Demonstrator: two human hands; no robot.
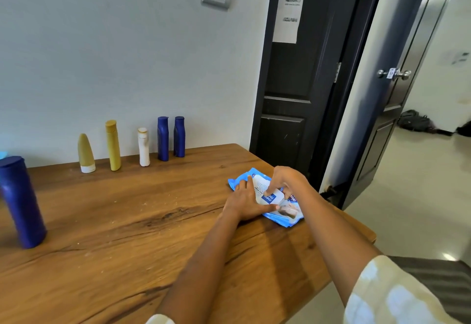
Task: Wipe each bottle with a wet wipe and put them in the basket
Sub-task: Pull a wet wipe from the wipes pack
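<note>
Step in hand: opening the wet wipe pack point(267, 197) to draw out a wipe, judging by both hands working at its flap; no bottle looks wiped yet.
Pack: blue, lying flat near the right edge of the bench point(127, 221), toward the far right corner.
Left hand point(246, 202): lies flat on the near-left part of the pack, fingers straight and spread, thumb stretched along the pack's near side, pressing it down.
Right hand point(285, 179): arched over the middle of the pack, fingers curled down and pinching the white label flap point(272, 196).
Bottles: five stand upright in a row along the far edge against the wall: an olive cone-shaped bottle point(86, 154), a tall mustard bottle point(113, 145), a white bottle point(144, 147) and two dark blue bottles point(163, 139) point(179, 137) just beside each other. A larger blue bottle point(21, 202) stands near the left edge, well apart from the row.
Basket: not in view.
Doing it well: keep the left palm pinning the pack so it does not lift with the flap; peel the flap back slowly; take one wipe only by its corner, then press the flap closed so the rest stay damp.
</note>
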